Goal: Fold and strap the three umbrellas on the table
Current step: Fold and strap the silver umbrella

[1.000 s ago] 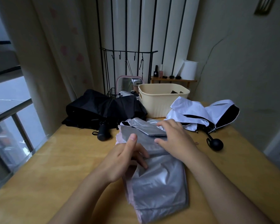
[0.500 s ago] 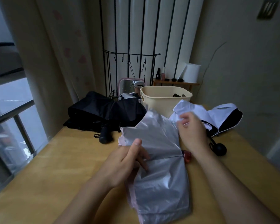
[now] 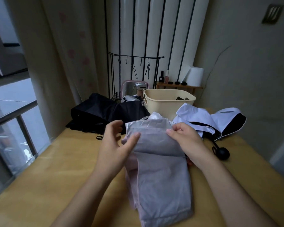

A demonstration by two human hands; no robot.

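1. The silver umbrella lies lengthways on the counter at 6 o'clock, straight in front of the person. Its canopy is flattened into a long panel, with a pink edge showing down its left side.
2. The right hand pinches the upper layer of cloth between its thumb and curled fingers, at the cross-fold toward 1 o'clock of the bundle. The left hand is spread and relaxed and grips nothing. Only its thumb lies on the cloth's left edge.
3. The step in hand looks like laying the canopy's flaps flat, one over the next, before rolling. To do it well, the left thumb should pin the layers already laid while the right hand draws its flap taut and across, so that no slack bunches underneath (this thin cloth will likely slide and spring back if let go early).
4. Each flap's edge should line up with the one below, or the roll will likely come out lopsided.
5. The silver umbrella's strap is not visible, so it needs finding before the rolling starts.
6. The black umbrella at 11 o'clock and the white umbrella at 2 o'clock lie loose and unstrapped on either side of the beige basket at 12 o'clock.
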